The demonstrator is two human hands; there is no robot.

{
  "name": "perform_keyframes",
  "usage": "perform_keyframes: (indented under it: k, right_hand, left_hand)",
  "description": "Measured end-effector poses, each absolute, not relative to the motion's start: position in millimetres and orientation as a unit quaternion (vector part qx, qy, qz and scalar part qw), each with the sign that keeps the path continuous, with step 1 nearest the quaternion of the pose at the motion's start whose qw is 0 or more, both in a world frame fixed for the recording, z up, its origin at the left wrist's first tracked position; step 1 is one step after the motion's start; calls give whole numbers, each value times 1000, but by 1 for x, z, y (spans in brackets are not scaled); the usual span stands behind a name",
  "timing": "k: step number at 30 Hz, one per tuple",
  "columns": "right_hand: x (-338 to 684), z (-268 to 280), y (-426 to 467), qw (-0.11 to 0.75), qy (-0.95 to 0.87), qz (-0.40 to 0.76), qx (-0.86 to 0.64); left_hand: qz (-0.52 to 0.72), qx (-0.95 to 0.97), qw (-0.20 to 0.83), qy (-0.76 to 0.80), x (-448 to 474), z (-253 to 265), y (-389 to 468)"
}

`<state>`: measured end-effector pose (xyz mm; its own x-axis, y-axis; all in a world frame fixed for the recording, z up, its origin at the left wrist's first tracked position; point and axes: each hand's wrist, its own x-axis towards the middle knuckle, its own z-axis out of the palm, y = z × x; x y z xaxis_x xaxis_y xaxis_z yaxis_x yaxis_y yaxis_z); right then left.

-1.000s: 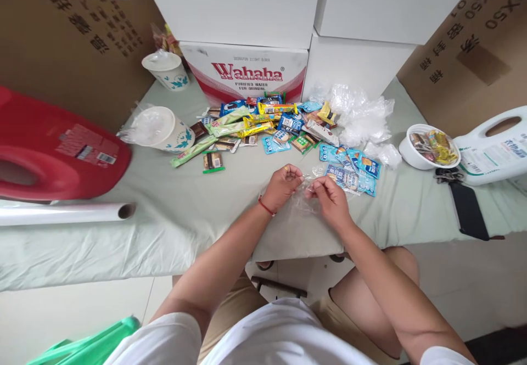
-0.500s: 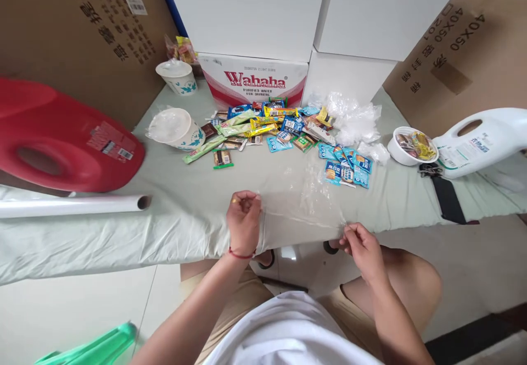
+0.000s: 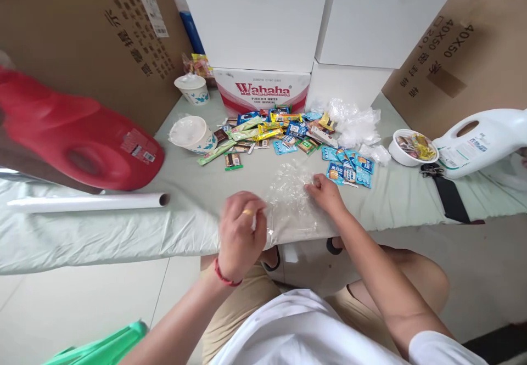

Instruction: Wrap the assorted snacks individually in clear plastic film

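The right hand (image 3: 327,194) has moved up from the table edge (image 3: 373,226), pinching the clear bag (image 3: 293,200) lying on the cloth (image 3: 197,219); the left hand (image 3: 242,234) curls beside it, its grip too blurred to tell. Beyond, a white bowl (image 3: 405,158) holds wrapped snacks (image 3: 420,146).

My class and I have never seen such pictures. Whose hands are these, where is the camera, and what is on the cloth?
There is no machine here: these are a person's bare left hand and right hand. The camera sits on that person's head, looking forward and down. On the pale green cloth are a heap of small, colourful wrapped snacks, two white paper cups with teal leaf prints, a round white plastic tub of snacks and a long, shiny white roll. The right hand seems to pinch the edge of some thin, clear, crinkled plastic; the left hand beside it is blurred, so its grip is unclear.
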<state>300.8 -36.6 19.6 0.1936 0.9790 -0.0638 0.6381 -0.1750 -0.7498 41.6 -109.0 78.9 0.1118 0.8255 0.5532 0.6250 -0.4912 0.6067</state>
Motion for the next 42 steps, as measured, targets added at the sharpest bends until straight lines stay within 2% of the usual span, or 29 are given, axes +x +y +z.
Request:
perform_keyframes:
  k: [2, 4, 6, 9, 14, 18, 21, 23, 25, 30, 35, 42]
  right_hand:
    - [288, 16, -33, 321, -593, 304, -672]
    - [282, 14, -33, 354, -599, 337, -634]
    - [286, 14, -34, 376, -590, 346, -625]
    - [309, 14, -41, 384, -570, 297, -663]
    - [356, 10, -64, 368, -533, 209, -733]
    - [377, 8, -72, 279, -536, 162, -780]
    - [384, 20, -61, 221, -566, 67, -792]
    - [379, 37, -43, 206, -602, 17, -771]
    - [362, 57, -17, 176, -663, 14, -728]
    - [278, 94, 76, 53, -784, 3, -618]
    - [210, 90, 162, 62, -787, -59, -611]
    - [225, 79, 195, 123, -745, -11, -655]
  left_hand:
    - [401, 792, 178, 424, 56, 80, -81]
    - [302, 813, 203, 454, 71, 69, -50]
    - [196, 810, 190, 519, 81, 50, -25]
    - [122, 812, 135, 554, 83, 21, -11]
    - [96, 819, 84, 560, 72, 2, -17]
    - [89, 805, 78, 582, 68, 5, -12]
    - [92, 799, 74, 590, 67, 6, -7]
    - [92, 801, 72, 587, 66, 5, -7]
    - [88, 804, 71, 584, 66, 5, -8]
    - [70, 807, 82, 580, 65, 7, -8]
    - [68, 808, 86, 579, 64, 8, -8]
    - [75, 807, 87, 580, 62, 5, -8]
